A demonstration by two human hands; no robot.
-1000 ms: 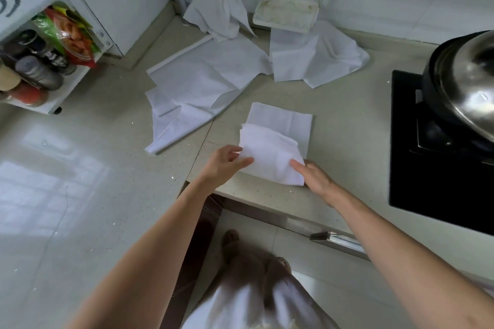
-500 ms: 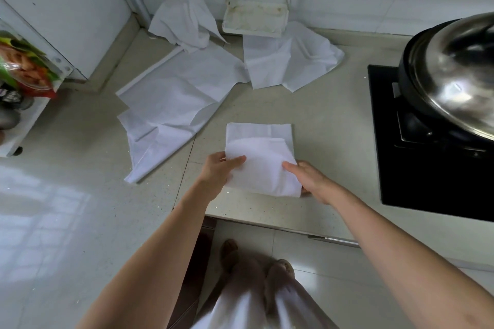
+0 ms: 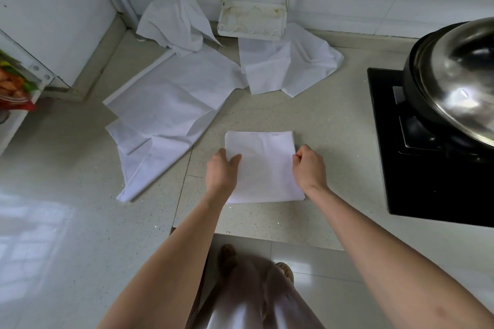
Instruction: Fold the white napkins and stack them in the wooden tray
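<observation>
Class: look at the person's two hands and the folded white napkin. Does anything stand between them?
Nothing does: the left hand and right hand already grip opposite side edges of the folded white square napkin on the pale countertop.

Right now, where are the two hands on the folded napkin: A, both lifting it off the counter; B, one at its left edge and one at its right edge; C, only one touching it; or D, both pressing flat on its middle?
B: the left hand holds the left edge of the folded napkin and the right hand pinches its right edge, with the napkin lying flat on the counter.
</observation>
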